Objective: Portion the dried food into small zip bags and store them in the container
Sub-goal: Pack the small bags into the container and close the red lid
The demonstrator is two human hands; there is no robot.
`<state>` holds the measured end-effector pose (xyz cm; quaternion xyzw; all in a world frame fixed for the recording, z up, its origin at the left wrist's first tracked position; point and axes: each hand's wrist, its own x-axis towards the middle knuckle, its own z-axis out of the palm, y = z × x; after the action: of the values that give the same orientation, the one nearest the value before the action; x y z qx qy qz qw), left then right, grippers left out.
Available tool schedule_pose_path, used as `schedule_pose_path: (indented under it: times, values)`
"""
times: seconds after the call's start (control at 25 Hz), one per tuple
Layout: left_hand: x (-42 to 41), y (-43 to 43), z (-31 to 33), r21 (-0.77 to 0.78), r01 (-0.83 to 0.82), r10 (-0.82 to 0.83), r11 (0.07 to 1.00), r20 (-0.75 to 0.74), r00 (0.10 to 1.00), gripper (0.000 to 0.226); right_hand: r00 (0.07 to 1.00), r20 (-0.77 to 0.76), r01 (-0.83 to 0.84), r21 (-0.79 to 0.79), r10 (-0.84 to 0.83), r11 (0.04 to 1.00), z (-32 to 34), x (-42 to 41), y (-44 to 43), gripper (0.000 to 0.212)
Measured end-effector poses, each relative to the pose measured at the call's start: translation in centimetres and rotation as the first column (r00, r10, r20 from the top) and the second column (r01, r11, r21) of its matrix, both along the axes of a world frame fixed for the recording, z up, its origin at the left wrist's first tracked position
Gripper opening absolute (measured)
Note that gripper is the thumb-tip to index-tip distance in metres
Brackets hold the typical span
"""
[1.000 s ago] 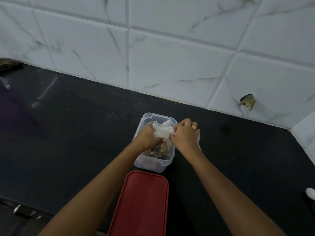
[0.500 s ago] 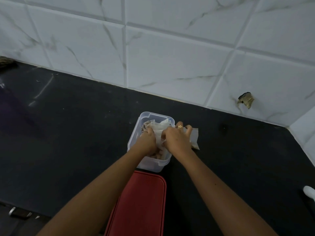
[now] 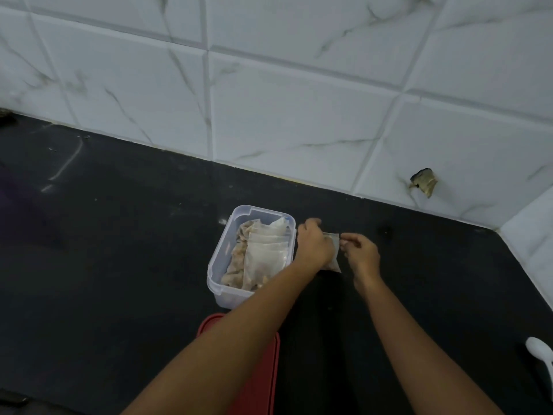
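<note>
Left grip: your left grip [image 3: 314, 245] is curled round the left side of a small zip bag [image 3: 335, 250]. The back of the hand faces the camera and hides the fingertips.
Right grip: your right grip [image 3: 360, 254] pinches the bag's upper right corner between thumb and fingers.
Zip bag: you hold it upright between both grips, just beside the container's right wall and outside it. Its top is pale and clear, and brownish dried food shows at its lower corner. You cannot tell whether its bottom edge touches the worktop.
Container: the clear plastic container [image 3: 216, 265] stands open on the worktop, to the left of both grips. Your left forearm crosses over its near right corner.
Stored bags: several filled bags [image 3: 266, 253] lean one against another inside the container, with brownish dried food showing through them.
Lid: a red lid [image 3: 266, 378] lies flat on the worktop on the near side of the container, partly under your left forearm.
Writing: any print on the bags or the container is too blurred to read.
Worktop: the worktop [image 3: 119, 235] is black, with pale scuffs at its far left.
Wall: the tiled wall [image 3: 299, 115] is white with grey veins, and one tile at the right has a broken spot [image 3: 425, 182].
Right edge: a white object [image 3: 538, 351] is cut off by the frame, and you cannot tell what it is.
</note>
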<state>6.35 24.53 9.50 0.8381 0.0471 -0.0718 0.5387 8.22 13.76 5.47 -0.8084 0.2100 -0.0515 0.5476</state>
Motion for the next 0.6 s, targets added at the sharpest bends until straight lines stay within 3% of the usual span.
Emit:
schedule_pose_path:
  times: [0.12,0.24,0.32,0.4,0.52,0.6]
  values:
    - [1.4,-1.6,-2.9,-0.036,-0.065,0.056,0.997,-0.195,0.979,0.052,0.996,-0.088,0.003,0.067,0.003,0.998,-1.8,0.9,-1.3,0.026]
    - [2.8,-1.6,-4.4,0.025,-0.177,0.178,0.984,-0.219,0.959,0.050,0.988,-0.152,0.003,0.178,0.025,0.984,-2.7,1.9,-1.6,0.036]
    - [3.4,-1.5,-4.7,-0.127,-0.280,0.246,0.952,-0.232,0.941,0.048,0.986,-0.165,0.033,0.306,0.018,0.951,-2.9,2.4,-1.5,0.040]
    - [4.1,-1.6,-4.3,-0.213,-0.348,0.294,0.913,-0.249,0.923,0.043,0.987,-0.159,0.030,0.384,0.034,0.923,-2.2,2.8,-1.2,0.033]
    - [4.8,-1.9,-4.4,-0.176,-0.360,0.311,0.916,-0.252,0.916,0.031,0.990,-0.135,0.017,0.386,0.039,0.922,-1.5,3.2,-0.9,0.007]
    - [4.8,-1.9,-4.5,-0.141,-0.316,0.280,0.938,-0.226,0.933,0.026,0.993,-0.115,0.027,0.371,0.017,0.928,-1.2,3.0,-1.0,0.008]
